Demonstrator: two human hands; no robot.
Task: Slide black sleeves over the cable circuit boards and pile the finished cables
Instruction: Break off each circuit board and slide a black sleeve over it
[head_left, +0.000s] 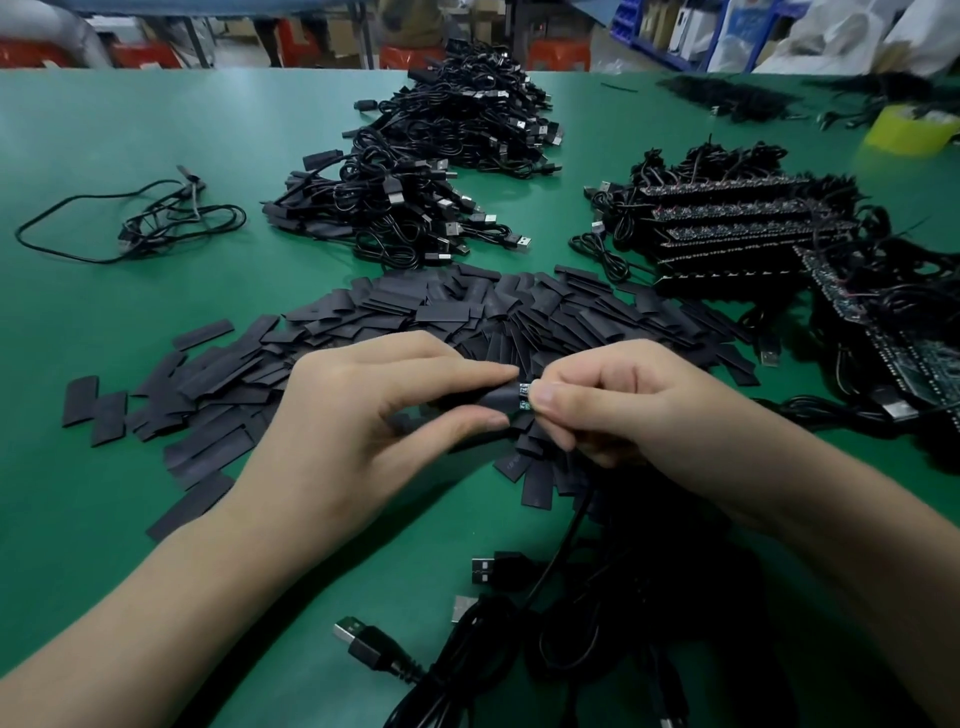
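While the left hand (363, 415) pinches one black sleeve (485, 402) between thumb and forefinger, the right hand (623, 410) pinches one circuit board (524, 399), its tip showing at the sleeve mouth, over a heap of loose sleeves (467, 312) too many to count. Open green table (130, 130) lies at left. Finished cables (431, 171) are piled far centre.

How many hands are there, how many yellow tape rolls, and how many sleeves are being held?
Hands: 2, the left hand and the right hand
Tape: 1 yellow tape roll
Held: 1 black sleeve
Total: 4
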